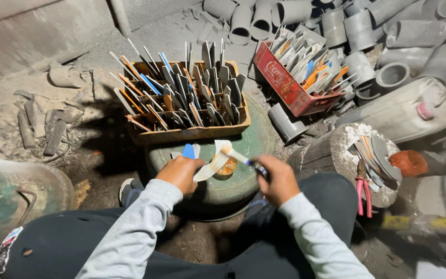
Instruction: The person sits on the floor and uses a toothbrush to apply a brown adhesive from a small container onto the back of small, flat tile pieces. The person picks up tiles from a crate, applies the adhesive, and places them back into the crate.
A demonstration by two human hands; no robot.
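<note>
The left hand (pixel 180 173) clenches a pale blade (pixel 208 164) over the green drum (pixel 256 135), below the wooden crate (pixel 192 133). The right hand (pixel 279 178) grips a brush (pixel 236 154) touching it; brushing goes best with the blade held steady and light, even strokes.

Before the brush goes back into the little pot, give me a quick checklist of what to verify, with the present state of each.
1. Left hand grips the pale blade: ok.
2. Right hand holds the brush: ok.
3. Brush tip touches the blade: ok.
4. Small amber pot upright on the green drum: ok, partly hidden.
5. How much is left in the pot: cannot tell.
6. Free slot in the wooden crate: cannot tell.
</note>
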